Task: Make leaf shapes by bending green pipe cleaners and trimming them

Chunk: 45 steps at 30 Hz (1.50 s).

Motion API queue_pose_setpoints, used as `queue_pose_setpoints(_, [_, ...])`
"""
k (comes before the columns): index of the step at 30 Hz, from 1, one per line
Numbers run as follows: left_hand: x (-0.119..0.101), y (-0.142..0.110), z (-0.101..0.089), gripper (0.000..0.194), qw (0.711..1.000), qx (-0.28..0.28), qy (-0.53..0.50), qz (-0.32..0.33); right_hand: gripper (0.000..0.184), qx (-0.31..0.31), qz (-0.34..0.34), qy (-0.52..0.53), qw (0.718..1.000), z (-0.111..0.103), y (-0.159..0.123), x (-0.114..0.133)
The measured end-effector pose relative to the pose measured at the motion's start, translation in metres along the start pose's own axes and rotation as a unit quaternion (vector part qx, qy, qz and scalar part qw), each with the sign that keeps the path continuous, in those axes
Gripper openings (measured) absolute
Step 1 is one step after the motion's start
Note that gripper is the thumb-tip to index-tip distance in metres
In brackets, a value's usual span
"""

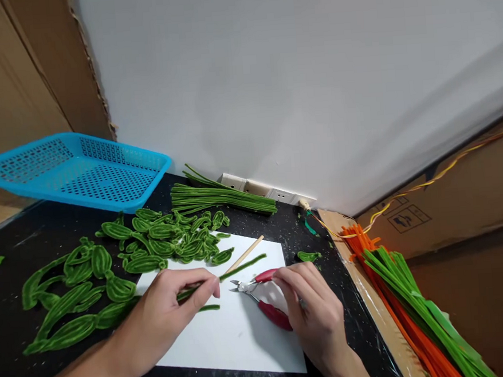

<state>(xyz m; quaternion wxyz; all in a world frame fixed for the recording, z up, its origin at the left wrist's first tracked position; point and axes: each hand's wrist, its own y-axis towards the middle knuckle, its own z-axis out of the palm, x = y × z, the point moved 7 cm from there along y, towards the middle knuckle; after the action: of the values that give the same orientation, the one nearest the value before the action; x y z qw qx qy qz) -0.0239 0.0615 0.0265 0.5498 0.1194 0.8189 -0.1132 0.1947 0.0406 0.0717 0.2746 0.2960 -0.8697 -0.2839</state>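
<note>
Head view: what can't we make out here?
All head view:
Green stem: middle, covered by the left hand.
Short green piece: other end, hidden by the same hand.
Wooden stick: lower end, lost behind the green stem.
Red-handled cutters: upper handle's end, behind the right hand.
Blue basket: left end, cut off by the picture edge.
Carton print: too small to read.

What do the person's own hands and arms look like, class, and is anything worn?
The left hand and right hand are both bare, without gloves; no rings or watch show. The left forearm and right wrist show no sleeves within the picture.
</note>
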Motion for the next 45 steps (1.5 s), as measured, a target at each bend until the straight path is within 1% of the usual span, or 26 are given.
queue_pose_setpoints(2, [0.003, 0.003, -0.006, 0.046, 1.000, -0.020, -0.021, -0.011, 0.024, -0.026, 0.019, 0.014, 0.999, -0.004, 0.000, -0.003])
queue_pose_setpoints(3, [0.004, 0.004, -0.006, 0.047, 0.999, -0.016, -0.033, -0.020, 0.026, -0.036, 0.019, 0.024, 0.999, -0.006, -0.001, -0.003])
queue_pose_setpoints(4, [0.006, 0.004, -0.005, 0.048, 0.999, -0.007, -0.045, -0.030, 0.031, -0.043, 0.012, 0.031, 0.999, -0.006, -0.002, -0.001])
queue_pose_setpoints(6, [0.007, 0.003, 0.003, 0.051, 0.995, 0.035, -0.074, -0.051, 0.048, -0.048, -0.021, 0.027, 0.998, -0.005, -0.004, 0.007])
queue_pose_setpoints(8, [0.007, -0.001, 0.011, 0.053, 0.990, 0.072, -0.097, -0.068, 0.060, -0.057, -0.056, -0.013, 0.997, -0.003, -0.006, 0.016])
queue_pose_setpoints(9, [0.007, -0.004, 0.014, 0.053, 0.988, 0.085, -0.105, -0.074, 0.060, -0.062, -0.070, -0.041, 0.995, -0.003, -0.006, 0.020])
queue_pose_setpoints(10, [0.006, -0.006, 0.017, 0.053, 0.986, 0.093, -0.110, -0.078, 0.055, -0.064, -0.080, -0.066, 0.993, -0.002, -0.006, 0.024])
queue_pose_setpoints(12, [0.006, -0.010, 0.020, 0.051, 0.984, 0.101, -0.120, -0.079, 0.039, -0.047, -0.091, -0.080, 0.991, 0.001, -0.006, 0.027])
queue_pose_setpoints(14, [0.007, -0.012, 0.023, 0.051, 0.981, 0.115, -0.140, -0.074, 0.029, -0.008, -0.097, -0.041, 0.994, 0.006, -0.005, 0.026])
queue_pose_setpoints(16, [0.010, -0.012, 0.025, 0.050, 0.978, 0.122, -0.156, -0.070, 0.027, 0.025, -0.094, 0.014, 0.995, 0.011, -0.005, 0.024])
queue_pose_setpoints(18, [0.012, -0.008, 0.023, 0.046, 0.981, 0.101, -0.157, -0.059, 0.027, 0.044, -0.086, 0.047, 0.994, 0.013, -0.005, 0.021])
queue_pose_setpoints(20, [0.012, -0.003, 0.015, 0.038, 0.985, 0.054, -0.160, -0.042, 0.023, 0.051, -0.072, 0.057, 0.994, 0.015, -0.005, 0.020])
queue_pose_setpoints(22, [0.011, 0.002, 0.009, 0.034, 0.982, 0.011, -0.187, -0.031, 0.019, 0.054, -0.055, 0.068, 0.995, 0.016, -0.004, 0.018])
queue_pose_setpoints(25, [0.009, 0.007, 0.004, 0.030, 0.970, -0.010, -0.240, -0.035, 0.021, 0.057, -0.026, 0.091, 0.994, 0.018, -0.006, 0.017])
queue_pose_setpoints(27, [0.009, 0.008, 0.004, 0.028, 0.966, -0.013, -0.257, -0.042, 0.025, 0.072, 0.018, 0.124, 0.989, 0.021, -0.009, 0.012])
queue_pose_setpoints(29, [0.009, 0.008, 0.005, 0.028, 0.963, -0.009, -0.266, -0.047, 0.035, 0.077, 0.094, 0.185, 0.975, 0.025, -0.013, 0.004])
queue_pose_setpoints(31, [0.009, 0.006, 0.008, 0.029, 0.960, 0.000, -0.274, -0.048, 0.043, 0.058, 0.171, 0.267, 0.947, 0.027, -0.016, -0.003])
queue_pose_setpoints(32, [0.009, 0.005, 0.010, 0.030, 0.959, 0.003, -0.278, -0.047, 0.040, 0.044, 0.196, 0.306, 0.931, 0.027, -0.016, -0.005])
queue_pose_setpoints(34, [0.009, 0.003, 0.013, 0.031, 0.958, 0.010, -0.284, -0.044, 0.027, 0.022, 0.221, 0.366, 0.904, 0.025, -0.014, -0.005])
queue_pose_setpoints(36, [0.008, 0.002, 0.014, 0.031, 0.958, 0.014, -0.283, -0.042, 0.016, 0.004, 0.236, 0.401, 0.885, 0.023, -0.012, -0.007])
queue_pose_setpoints(39, [0.007, 0.001, 0.013, 0.030, 0.960, 0.014, -0.277, -0.035, 0.012, -0.023, 0.264, 0.442, 0.857, 0.022, -0.011, -0.015])
queue_pose_setpoints(42, [0.004, 0.001, 0.010, 0.028, 0.963, 0.002, -0.269, -0.024, 0.005, -0.057, 0.277, 0.477, 0.832, 0.021, -0.012, -0.022])
queue_pose_setpoints(45, [0.003, 0.001, 0.008, 0.029, 0.965, -0.009, -0.261, -0.023, 0.011, -0.076, 0.293, 0.484, 0.821, 0.021, -0.012, -0.027])
